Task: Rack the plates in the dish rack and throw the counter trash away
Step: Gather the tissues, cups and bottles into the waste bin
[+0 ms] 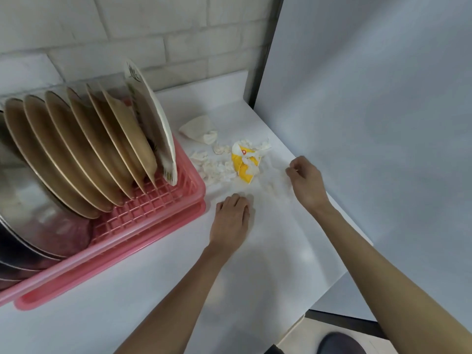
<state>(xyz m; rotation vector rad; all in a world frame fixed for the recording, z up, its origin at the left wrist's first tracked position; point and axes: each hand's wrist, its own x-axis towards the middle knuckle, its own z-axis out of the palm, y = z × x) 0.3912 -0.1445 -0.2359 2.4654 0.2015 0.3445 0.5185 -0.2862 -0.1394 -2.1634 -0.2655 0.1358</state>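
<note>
Trash point(245, 163) near the desk's point(153, 290) right edge could scatter overboard if our left hand point(231, 215) and right hand point(306, 182), curled, grip unclear, sweep hastily.

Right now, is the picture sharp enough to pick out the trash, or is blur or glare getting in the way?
Head view: the yellow wrapper and the white scraps beside it read fairly well; the counter by the right hand is smeared, so anything white there would blend in; soft glare on the steel bowl; the wide lens bends the brick lines of the wall.
</note>
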